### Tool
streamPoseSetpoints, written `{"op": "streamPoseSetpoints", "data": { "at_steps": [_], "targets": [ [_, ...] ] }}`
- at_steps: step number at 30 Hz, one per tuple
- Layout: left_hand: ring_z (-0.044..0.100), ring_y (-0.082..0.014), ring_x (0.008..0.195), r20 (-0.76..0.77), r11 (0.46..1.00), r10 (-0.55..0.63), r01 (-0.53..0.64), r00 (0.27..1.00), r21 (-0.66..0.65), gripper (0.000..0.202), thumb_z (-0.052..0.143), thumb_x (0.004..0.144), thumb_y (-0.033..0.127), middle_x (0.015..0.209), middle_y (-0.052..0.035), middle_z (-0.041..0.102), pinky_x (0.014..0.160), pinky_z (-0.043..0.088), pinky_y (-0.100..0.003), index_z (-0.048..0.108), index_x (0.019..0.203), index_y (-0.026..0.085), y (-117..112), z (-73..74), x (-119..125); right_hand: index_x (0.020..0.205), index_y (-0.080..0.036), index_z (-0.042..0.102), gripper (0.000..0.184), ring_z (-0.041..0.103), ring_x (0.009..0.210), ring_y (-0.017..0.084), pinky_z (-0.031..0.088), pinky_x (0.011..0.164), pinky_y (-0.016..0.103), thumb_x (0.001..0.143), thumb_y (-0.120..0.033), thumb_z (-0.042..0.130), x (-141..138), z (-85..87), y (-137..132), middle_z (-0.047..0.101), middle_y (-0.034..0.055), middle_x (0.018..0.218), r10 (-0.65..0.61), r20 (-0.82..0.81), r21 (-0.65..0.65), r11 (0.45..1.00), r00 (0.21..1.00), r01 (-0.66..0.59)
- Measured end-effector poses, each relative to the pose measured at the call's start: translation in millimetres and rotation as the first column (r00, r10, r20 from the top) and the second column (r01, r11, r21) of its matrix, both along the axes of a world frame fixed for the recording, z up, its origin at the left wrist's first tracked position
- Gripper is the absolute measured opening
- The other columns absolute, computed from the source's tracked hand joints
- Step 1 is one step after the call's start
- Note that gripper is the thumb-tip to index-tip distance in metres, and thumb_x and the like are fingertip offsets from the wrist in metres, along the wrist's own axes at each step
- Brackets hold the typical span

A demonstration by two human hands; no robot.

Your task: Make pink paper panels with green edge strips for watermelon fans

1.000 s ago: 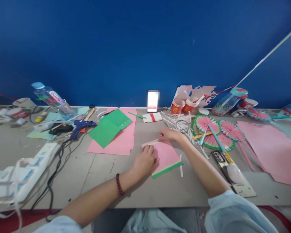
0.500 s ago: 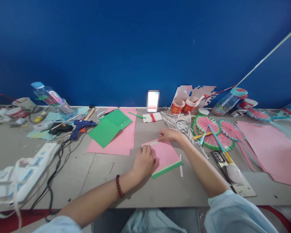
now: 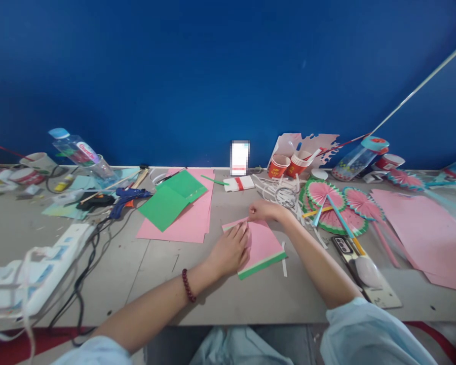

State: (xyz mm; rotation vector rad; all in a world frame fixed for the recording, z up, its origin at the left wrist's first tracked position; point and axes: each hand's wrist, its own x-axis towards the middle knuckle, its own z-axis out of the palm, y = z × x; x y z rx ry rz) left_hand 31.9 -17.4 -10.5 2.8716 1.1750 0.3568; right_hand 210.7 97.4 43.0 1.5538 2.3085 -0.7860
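Observation:
A pink sheet of paper point(image 3: 263, 242) with a green border along its near edge lies on the table in front of me. My left hand point(image 3: 231, 247) rests on its left part, palm down, fingers stretched toward the far edge. At that far edge my right hand point(image 3: 264, 209) is closed, its fingertips curled down by the paper. Whatever those fingers grip is hidden. A pale strip runs along the far edge beside them. Near the sheet's right side lies a loose white strip point(image 3: 284, 259).
Green sheets point(image 3: 167, 203) lie over pink paper point(image 3: 190, 223) on the left, near a blue glue gun point(image 3: 127, 199) and a power strip point(image 3: 57, 263). To the right are pleated watermelon fans point(image 3: 327, 203), white strips point(image 3: 275, 191), paper cups point(image 3: 279, 166) and a phone point(image 3: 342, 246).
My left hand has slid forward and a little right over the pink sheet, its curled fingers now stretched out. My right hand has stayed in place.

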Motion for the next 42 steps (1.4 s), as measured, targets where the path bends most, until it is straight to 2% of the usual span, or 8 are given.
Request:
{"op": "streamPoseSetpoints", "data": {
  "at_steps": [5, 10, 13, 17, 22, 29, 35, 42],
  "targets": [
    [0.037, -0.0274, 0.134, -0.012, 0.999, -0.002, 0.002, 1.000, -0.049, 0.049, 0.040, 0.091, 0.028, 0.144, -0.0176, 0.041, 0.107, 0.034, -0.040, 0.041, 0.135, 0.006, 1, 3.9, 0, 0.078, -0.017, 0.067, 0.019, 0.055, 0.066, 0.015, 0.031, 0.053, 0.024, 0.076, -0.035, 0.064, -3, 3.3, -3, 0.066, 0.0036, 0.075, -0.011, 0.025, 0.021, 1.000, 1.000, 0.010],
    [0.037, -0.0278, 0.134, -0.024, 0.999, -0.002, 0.001, 1.000, -0.054, 0.051, 0.039, 0.091, 0.028, 0.144, -0.0177, 0.041, 0.107, 0.034, -0.041, 0.040, 0.136, 0.006, 1, 3.6, 0, 0.081, -0.018, 0.068, 0.023, 0.060, 0.078, 0.020, 0.035, 0.057, 0.025, 0.074, -0.040, 0.067, -5, 12.2, -6, 0.068, 0.0070, 0.085, -0.085, 0.102, 0.070, 0.994, 0.991, 0.079],
    [0.037, -0.0278, 0.134, -0.033, 0.999, -0.005, 0.003, 0.999, -0.051, 0.051, 0.039, 0.091, 0.029, 0.144, -0.0176, 0.042, 0.107, 0.033, -0.040, 0.040, 0.136, 0.005, 1, 2.2, -1, 0.078, -0.018, 0.069, 0.024, 0.061, 0.080, 0.021, 0.036, 0.060, 0.025, 0.078, -0.042, 0.063, 1, 15.7, -5, 0.069, 0.0080, 0.084, -0.113, 0.109, 0.094, 0.990, 0.988, 0.102],
    [0.038, -0.0274, 0.134, -0.028, 0.999, -0.003, 0.002, 1.000, -0.042, 0.050, 0.039, 0.091, 0.029, 0.143, -0.0173, 0.043, 0.107, 0.033, -0.039, 0.040, 0.135, 0.006, 1, 0.6, -1, 0.074, -0.017, 0.068, 0.040, 0.062, 0.077, 0.022, 0.037, 0.060, 0.027, 0.083, -0.053, 0.053, 9, 18.6, -3, 0.068, 0.0099, 0.080, -0.120, 0.108, 0.095, 0.989, 0.987, 0.110],
    [0.036, -0.0276, 0.135, -0.021, 0.999, -0.005, 0.004, 1.000, -0.045, 0.050, 0.039, 0.091, 0.029, 0.145, -0.0179, 0.041, 0.108, 0.032, -0.040, 0.040, 0.136, 0.006, 2, -1.0, 0, 0.085, -0.018, 0.069, 0.045, 0.063, 0.086, 0.026, 0.044, 0.067, 0.028, 0.074, -0.061, 0.061, 3, 18.0, -6, 0.069, 0.0100, 0.089, -0.087, 0.172, 0.089, 0.993, 0.981, 0.072],
    [0.037, -0.0275, 0.134, -0.013, 0.997, -0.001, 0.000, 1.000, -0.075, 0.049, 0.038, 0.092, 0.030, 0.144, -0.0175, 0.042, 0.108, 0.032, -0.040, 0.040, 0.135, 0.007, 2, 1.1, -1, 0.097, -0.016, 0.069, 0.056, 0.061, 0.100, 0.032, 0.048, 0.078, 0.035, 0.068, -0.064, 0.066, 0, 9.4, -6, 0.067, 0.0157, 0.105, -0.130, 0.215, 0.131, 0.986, 0.968, 0.103],
    [0.039, -0.0283, 0.133, -0.014, 0.997, -0.005, 0.004, 1.000, -0.074, 0.048, 0.037, 0.092, 0.030, 0.144, -0.0172, 0.043, 0.105, 0.035, -0.040, 0.041, 0.135, 0.007, 1, 1.5, -1, 0.079, -0.017, 0.069, 0.033, 0.064, 0.082, 0.026, 0.045, 0.067, 0.029, 0.069, -0.049, 0.072, 14, 7.8, 4, 0.069, 0.0100, 0.083, -0.124, 0.176, 0.074, 0.991, 0.976, 0.112],
    [0.040, -0.0279, 0.131, 0.007, 0.999, -0.006, 0.007, 1.000, -0.047, 0.048, 0.040, 0.091, 0.030, 0.142, -0.0170, 0.044, 0.104, 0.036, -0.040, 0.042, 0.134, 0.008, 1, 1.0, -1, 0.069, -0.017, 0.062, 0.015, 0.057, 0.060, 0.015, 0.038, 0.059, 0.024, 0.072, -0.028, 0.071, 26, 15.6, 5, 0.063, 0.0009, 0.064, -0.141, 0.093, -0.025, 0.989, 0.986, 0.144]
  ]
}}
